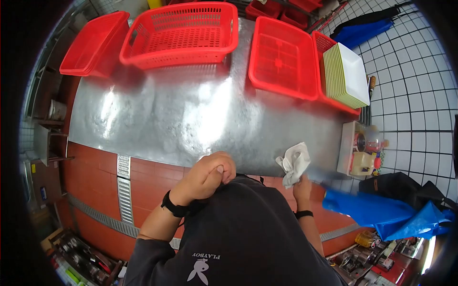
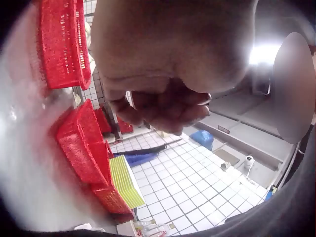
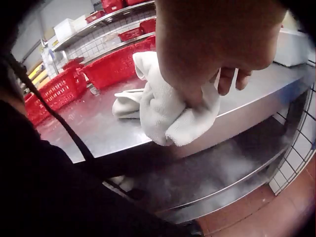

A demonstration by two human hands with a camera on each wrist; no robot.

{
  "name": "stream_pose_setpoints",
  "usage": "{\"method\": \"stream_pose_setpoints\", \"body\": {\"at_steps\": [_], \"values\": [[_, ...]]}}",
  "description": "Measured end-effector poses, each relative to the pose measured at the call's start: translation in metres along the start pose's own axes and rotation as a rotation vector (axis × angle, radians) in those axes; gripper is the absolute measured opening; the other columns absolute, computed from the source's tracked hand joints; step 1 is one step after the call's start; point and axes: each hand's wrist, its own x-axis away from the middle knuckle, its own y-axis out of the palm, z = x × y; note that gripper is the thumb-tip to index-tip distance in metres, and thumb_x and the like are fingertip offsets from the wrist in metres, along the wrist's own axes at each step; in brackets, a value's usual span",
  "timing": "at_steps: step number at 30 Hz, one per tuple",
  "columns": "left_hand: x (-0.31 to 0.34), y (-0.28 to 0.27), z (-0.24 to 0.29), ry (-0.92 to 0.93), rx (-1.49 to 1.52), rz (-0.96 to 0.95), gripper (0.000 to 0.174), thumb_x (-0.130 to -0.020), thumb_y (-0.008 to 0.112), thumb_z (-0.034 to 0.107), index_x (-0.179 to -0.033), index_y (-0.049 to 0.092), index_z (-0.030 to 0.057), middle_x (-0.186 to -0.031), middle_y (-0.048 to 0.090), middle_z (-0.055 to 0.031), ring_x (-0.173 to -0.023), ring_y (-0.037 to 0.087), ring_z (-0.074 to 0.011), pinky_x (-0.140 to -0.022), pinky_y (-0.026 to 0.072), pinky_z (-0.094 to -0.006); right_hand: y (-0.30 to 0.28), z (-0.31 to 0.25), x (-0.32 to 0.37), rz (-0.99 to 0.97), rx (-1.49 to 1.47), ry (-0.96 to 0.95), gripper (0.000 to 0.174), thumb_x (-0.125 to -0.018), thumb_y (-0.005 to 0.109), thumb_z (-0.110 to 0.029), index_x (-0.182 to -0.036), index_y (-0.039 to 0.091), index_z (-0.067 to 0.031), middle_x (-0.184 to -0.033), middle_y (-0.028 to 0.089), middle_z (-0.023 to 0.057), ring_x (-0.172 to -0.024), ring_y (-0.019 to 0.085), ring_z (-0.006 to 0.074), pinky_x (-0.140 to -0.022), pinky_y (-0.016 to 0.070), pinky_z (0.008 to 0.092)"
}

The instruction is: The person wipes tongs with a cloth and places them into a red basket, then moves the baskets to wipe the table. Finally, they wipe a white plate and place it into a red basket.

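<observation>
A crumpled white cloth [image 1: 296, 162] hangs from the right hand [image 1: 302, 190] at the front edge of the metal table [image 1: 162, 114]. In the right wrist view the right hand [image 3: 212, 49] grips the cloth [image 3: 160, 108], part of which lies over the tabletop; some fingers are hidden. The left hand [image 1: 210, 175] is held in front of the chest, by the table's front edge, with its fingers loosely curled. Those fingers [image 2: 163, 108] bend toward the palm in the left wrist view, and nothing shows in them.
Red baskets [image 1: 183, 35] and red trays [image 1: 284, 62] line the table's far side. Stacked green-and-white containers [image 1: 350, 76] stand at the far right. A white bin [image 1: 347, 148] with bottles sits at the right end, with blue plastic [image 1: 377, 209] nearer the person.
</observation>
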Motion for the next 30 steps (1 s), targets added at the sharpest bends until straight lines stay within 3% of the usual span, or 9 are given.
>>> {"method": "stream_pose_setpoints", "body": {"at_steps": [7,10,12,18,22,25,27,28,30], "values": [[-0.01,-0.005,0.017,0.115,-0.008,-0.059,0.016,-0.085,0.037,0.006,-0.071,0.043,0.0096,-0.068,0.052,-0.0025,-0.064,0.046,-0.0206,-0.072,0.0407,-0.0343,0.028,0.017,-0.004,0.07,0.007,-0.042,0.024,-0.075,0.06,-0.001,-0.098,0.053,-0.0039,-0.098,0.062,0.0188,-0.093,0.056,0.0411,-0.079,0.044,0.0514],[-0.013,-0.002,0.025,0.166,0.0,-0.064,0.017,-0.086,0.037,0.006,-0.071,0.042,0.0106,-0.068,0.051,-0.0018,-0.065,0.046,-0.0207,-0.072,0.0401,-0.0346,0.029,0.025,-0.009,0.035,-0.014,-0.077,0.024,-0.074,0.06,-0.001,-0.097,0.052,-0.003,-0.097,0.061,0.0204,-0.092,0.056,0.0423,-0.079,0.0434,0.0517],[-0.015,0.001,0.028,0.232,-0.044,-0.034,0.029,-0.098,0.034,0.015,-0.07,0.041,0.014,-0.065,0.052,0.001,-0.062,0.046,-0.0181,-0.068,0.0398,-0.0325,0.027,0.024,-0.014,-0.02,-0.004,-0.069,0.024,-0.074,0.06,0.0,-0.096,0.051,-0.002,-0.098,0.061,0.0221,-0.094,0.055,0.0445,-0.08,0.043,0.0532],[-0.019,0.005,0.037,0.28,-0.095,-0.05,0.029,-0.097,0.035,0.014,-0.069,0.042,0.0143,-0.066,0.053,0.0011,-0.062,0.047,-0.0198,-0.067,0.0399,-0.0338,0.018,0.014,-0.018,-0.054,-0.068,-0.073,0.031,-0.079,0.061,-0.007,-0.108,0.055,0.0009,-0.106,0.06,0.0285,-0.102,0.055,0.0488,-0.087,0.0446,0.0524],[-0.023,0.009,0.037,0.293,-0.117,-0.073,0.026,-0.096,0.037,0.014,-0.07,0.042,0.014,-0.067,0.052,0.0006,-0.064,0.047,-0.0203,-0.068,0.0399,-0.0338,0.024,0.018,-0.018,-0.038,-0.08,-0.082,0.034,-0.078,0.063,-0.009,-0.109,0.055,0.0006,-0.106,0.061,0.0278,-0.102,0.056,0.0483,-0.087,0.0451,0.052],[-0.028,0.011,0.029,0.221,-0.174,-0.082,0.022,-0.094,0.039,0.011,-0.072,0.043,0.0106,-0.068,0.051,-0.0022,-0.066,0.048,-0.0226,-0.069,0.0406,-0.0351,0.016,0.008,-0.019,-0.072,-0.105,-0.016,0.028,-0.078,0.061,-0.008,-0.103,0.053,0.0003,-0.106,0.06,0.0274,-0.102,0.054,0.0485,-0.09,0.0419,0.0555],[-0.03,0.014,0.013,-0.087,-0.308,-0.057,0.018,-0.092,0.039,0.011,-0.077,0.048,0.0062,-0.072,0.052,-0.0104,-0.068,0.048,-0.031,-0.073,0.0413,-0.0403,0.01,0.002,-0.018,-0.147,-0.082,0.055,0.033,-0.078,0.063,-0.011,-0.108,0.054,0.0003,-0.105,0.06,0.0271,-0.104,0.054,0.0476,-0.093,0.0414,0.0549],[-0.032,0.012,0.0,-0.111,-0.364,-0.11,0.019,-0.093,0.039,0.012,-0.078,0.049,0.0046,-0.074,0.053,-0.0122,-0.07,0.049,-0.0327,-0.074,0.0417,-0.0414,0.01,0.001,-0.018,-0.103,-0.083,0.033,0.039,-0.077,0.066,-0.012,-0.112,0.055,0.001,-0.106,0.061,0.0286,-0.102,0.057,0.0475,-0.087,0.047,0.0515],[-0.033,0.01,-0.035,-0.264,-0.537,-0.186,0.025,-0.096,0.038,0.017,-0.081,0.051,0.0021,-0.079,0.055,-0.015,-0.076,0.051,-0.035,-0.076,0.0426,-0.0428,0.003,-0.013,-0.02,-0.118,-0.052,0.107,0.04,-0.078,0.064,-0.013,-0.114,0.054,0.0014,-0.109,0.06,0.0293,-0.104,0.056,0.047,-0.089,0.0459,0.0516]]}}
